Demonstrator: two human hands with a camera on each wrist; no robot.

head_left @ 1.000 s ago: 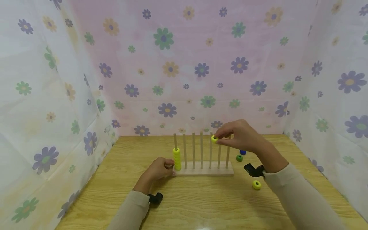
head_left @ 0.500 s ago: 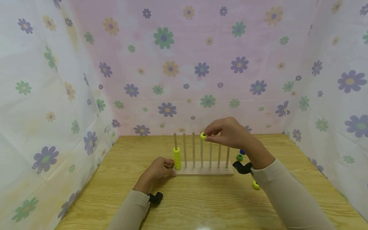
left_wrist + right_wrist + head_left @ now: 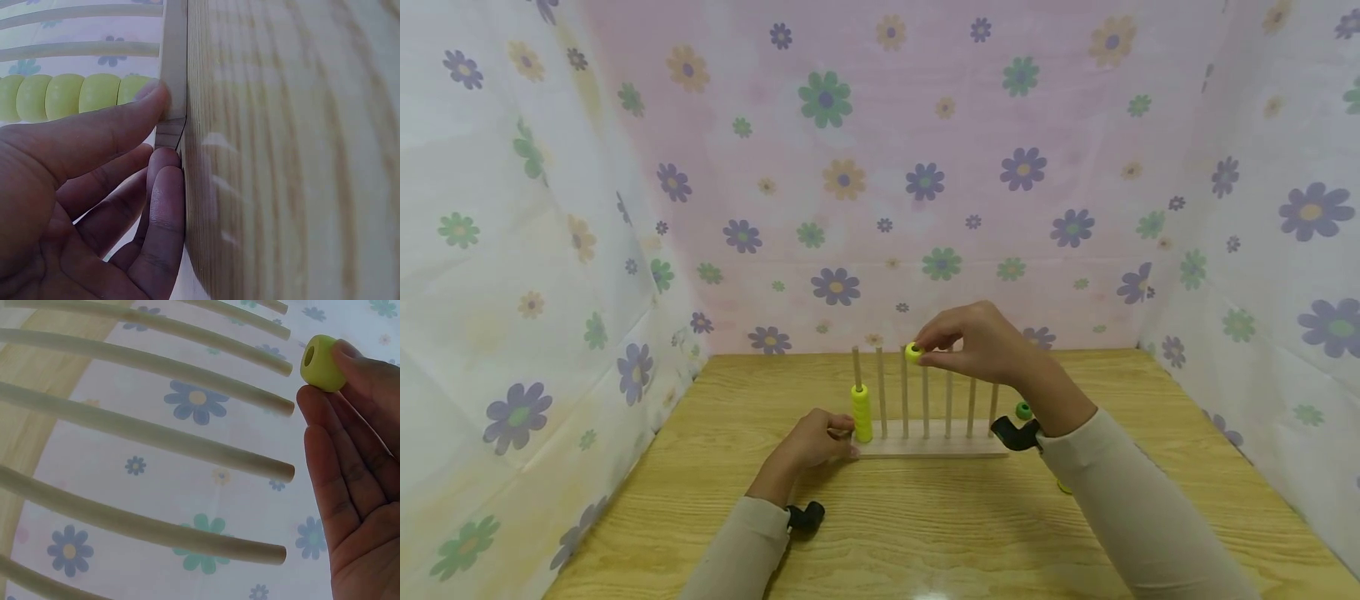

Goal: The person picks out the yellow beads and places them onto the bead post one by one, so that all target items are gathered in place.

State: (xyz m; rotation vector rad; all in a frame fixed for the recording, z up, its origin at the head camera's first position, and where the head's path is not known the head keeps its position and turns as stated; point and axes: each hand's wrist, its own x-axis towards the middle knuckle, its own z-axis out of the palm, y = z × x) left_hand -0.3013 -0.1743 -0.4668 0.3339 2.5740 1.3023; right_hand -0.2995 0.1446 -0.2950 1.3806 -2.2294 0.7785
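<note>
A wooden rack (image 3: 936, 443) with a row of several upright pegs stands on the table. On its leftmost peg is a stack of yellow beads (image 3: 861, 414), with the peg's top bare above them. My left hand (image 3: 808, 439) grips the left end of the rack's base; in the left wrist view the thumb (image 3: 128, 115) lies on the base beside the lowest bead, with fingertips at its end. My right hand (image 3: 977, 343) pinches one yellow bead (image 3: 323, 364) between thumb and fingers, level with the peg tops. The bead's hole faces the pegs in the right wrist view.
A green bead (image 3: 1024, 410) lies on the wood-grained table (image 3: 880, 533) right of the rack. Nearer, another yellow bead (image 3: 1064, 486) is mostly hidden by the right sleeve (image 3: 1120, 483). A flowered cloth (image 3: 880, 150) encloses the back and sides.
My right hand has moved left along the peg tops, carrying the yellow bead. The right forearm now covers the blue bead and most of the loose yellow one. The left hand keeps its place.
</note>
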